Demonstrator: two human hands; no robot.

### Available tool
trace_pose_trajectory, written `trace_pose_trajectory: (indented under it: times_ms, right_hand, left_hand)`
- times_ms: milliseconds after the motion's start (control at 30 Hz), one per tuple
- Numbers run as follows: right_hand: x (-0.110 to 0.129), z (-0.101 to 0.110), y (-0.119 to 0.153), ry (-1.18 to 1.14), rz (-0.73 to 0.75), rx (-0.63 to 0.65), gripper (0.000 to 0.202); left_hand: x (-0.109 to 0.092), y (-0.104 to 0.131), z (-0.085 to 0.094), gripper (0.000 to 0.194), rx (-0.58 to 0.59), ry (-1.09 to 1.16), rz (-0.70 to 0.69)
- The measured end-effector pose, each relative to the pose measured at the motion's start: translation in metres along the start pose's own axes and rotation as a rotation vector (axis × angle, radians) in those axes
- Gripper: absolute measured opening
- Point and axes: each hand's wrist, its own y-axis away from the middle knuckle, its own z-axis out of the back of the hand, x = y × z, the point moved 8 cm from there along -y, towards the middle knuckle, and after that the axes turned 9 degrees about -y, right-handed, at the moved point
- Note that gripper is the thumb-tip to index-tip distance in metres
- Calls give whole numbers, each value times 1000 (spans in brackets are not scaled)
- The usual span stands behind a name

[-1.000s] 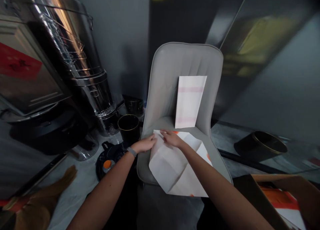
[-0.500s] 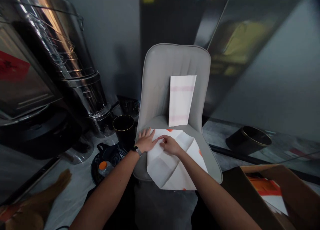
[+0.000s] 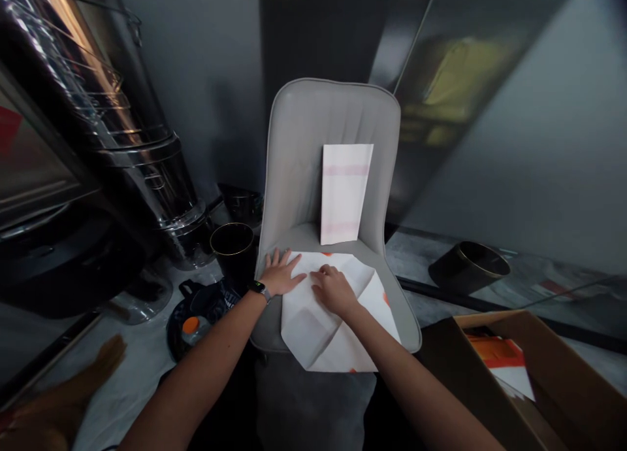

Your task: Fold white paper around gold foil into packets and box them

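Observation:
A creased sheet of white paper [image 3: 313,336] with small orange-red marks at its edges lies spread on the seat of a grey chair [image 3: 284,144]. My left hand [image 3: 279,276] rests flat at the sheet's left upper edge, fingers spread, partly on the paper and partly on the seat. On its wrist is a dark watch [image 3: 260,288]. My right hand [image 3: 334,290] is on the upper middle of the paper with its fingers curled down against the surface; nothing shows in them. A white folded packet [image 3: 345,196] with pale pink bands leans upright against the backrest.
An open cardboard box [image 3: 482,320] with orange-and-white items stands at the right. On the left are a black bin [image 3: 234,255], a bottle with an orange cap [image 3: 192,325] and tall shiny metal containers [image 3: 147,170]. A brown furry animal part [image 3: 100,372] is at lower left.
My right hand has gone from an extended index finger near the left thumb to curled fingers, slightly farther from the left hand. The left hand stays flat. The whole view has shifted slightly.

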Motion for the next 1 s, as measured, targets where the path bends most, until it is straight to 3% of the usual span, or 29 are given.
trace_pose_trajectory:
  times_ms: [133, 267, 1000]
  right_hand:
    - [14, -11, 25, 164, 156, 70, 45]
    - [8, -22, 39, 266, 161, 86, 49]
    - [1, -19, 36, 212, 160, 135, 53]
  left_hand:
    - [-2, -1, 0, 76, -33, 20, -3]
    - [-3, -2, -2, 75, -28, 36, 0]
    - [0, -2, -4, 80, -29, 34, 24]
